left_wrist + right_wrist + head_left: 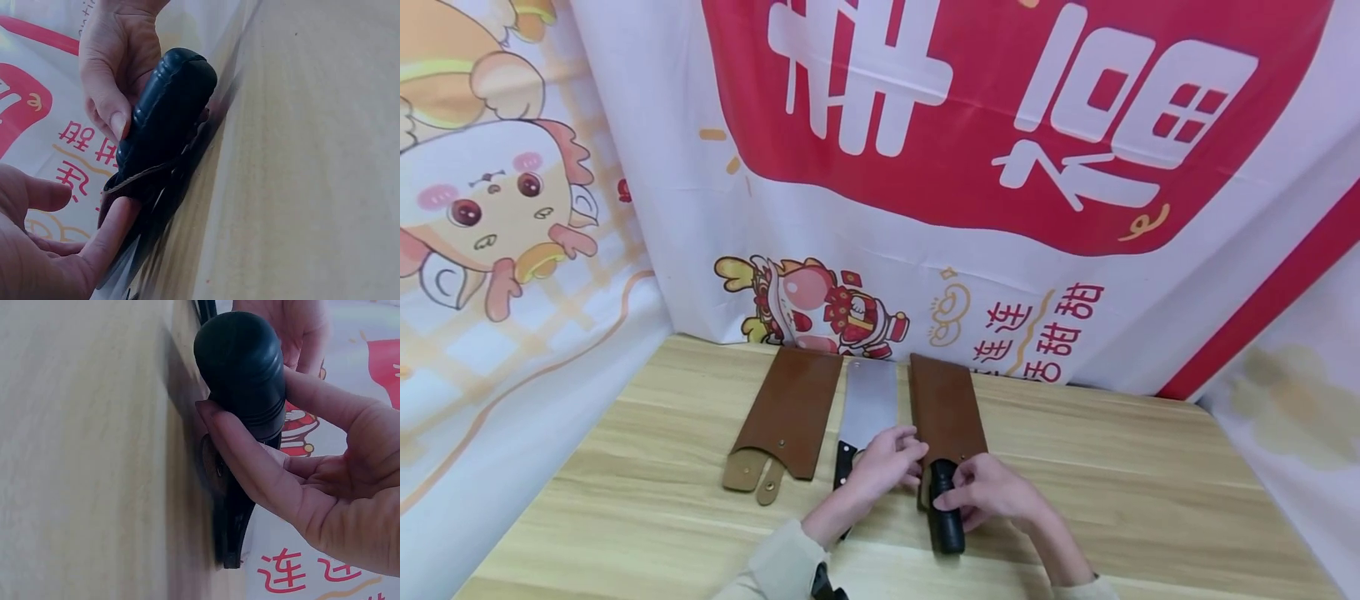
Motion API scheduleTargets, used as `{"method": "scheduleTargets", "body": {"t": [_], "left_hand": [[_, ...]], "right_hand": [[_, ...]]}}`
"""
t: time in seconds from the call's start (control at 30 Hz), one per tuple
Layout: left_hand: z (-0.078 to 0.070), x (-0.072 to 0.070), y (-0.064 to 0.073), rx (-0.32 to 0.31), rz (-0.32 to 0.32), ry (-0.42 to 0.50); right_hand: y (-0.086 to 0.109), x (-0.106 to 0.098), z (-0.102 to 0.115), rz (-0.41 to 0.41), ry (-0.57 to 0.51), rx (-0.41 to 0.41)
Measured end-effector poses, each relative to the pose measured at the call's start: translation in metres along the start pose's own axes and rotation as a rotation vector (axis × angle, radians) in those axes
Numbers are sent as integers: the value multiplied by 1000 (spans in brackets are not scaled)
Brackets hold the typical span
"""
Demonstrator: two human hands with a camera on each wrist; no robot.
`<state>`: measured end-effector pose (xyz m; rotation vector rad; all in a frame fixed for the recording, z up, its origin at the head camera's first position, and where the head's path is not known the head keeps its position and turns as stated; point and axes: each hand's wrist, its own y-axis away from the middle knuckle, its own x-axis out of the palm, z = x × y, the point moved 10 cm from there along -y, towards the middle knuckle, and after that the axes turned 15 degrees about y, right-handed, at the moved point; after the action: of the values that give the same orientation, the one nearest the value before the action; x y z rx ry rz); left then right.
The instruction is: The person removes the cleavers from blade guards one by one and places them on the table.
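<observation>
My right hand (992, 493) pinches a black handle (946, 508) between thumb and fingers. That handle sticks out of the mouth of a brown leather sheath (950, 408), and the blade end is hidden inside. In the right wrist view the thumb and fingers lie on either side of the handle (240, 369). My left hand (887, 462) is at the sheath's left edge, fingers extended. In the left wrist view one left fingertip touches the sheath by its mouth, with the thumb apart from it. Beneath the left hand lies a cleaver (871, 400) with a black riveted handle.
A second brown sheath (790, 408) lies left of the cleaver, its tan flap and snap strap (770, 482) hanging out. All rest on a light wooden table (1097, 500). A printed red and white cloth (850, 200) rises behind the table's far edge.
</observation>
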<state>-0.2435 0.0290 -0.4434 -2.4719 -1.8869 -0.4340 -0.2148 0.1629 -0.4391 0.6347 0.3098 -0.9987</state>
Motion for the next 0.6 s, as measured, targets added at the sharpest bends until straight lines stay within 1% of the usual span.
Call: {"method": "scheduleTargets", "body": {"t": [0.17,0.4,0.5,0.6], "left_hand": [[-5,-1,2,3,-6,17],[-14,-5,2,25,-11,34],[-18,-8,2,31,-13,46],[-22,-10,3,36,-19,48]], "right_hand": [[3,0,6,-10,-12,5],[6,-2,15,-44,5,-22],[9,-4,22,-76,37,-51],[10,-8,29,-125,107,-89]]}}
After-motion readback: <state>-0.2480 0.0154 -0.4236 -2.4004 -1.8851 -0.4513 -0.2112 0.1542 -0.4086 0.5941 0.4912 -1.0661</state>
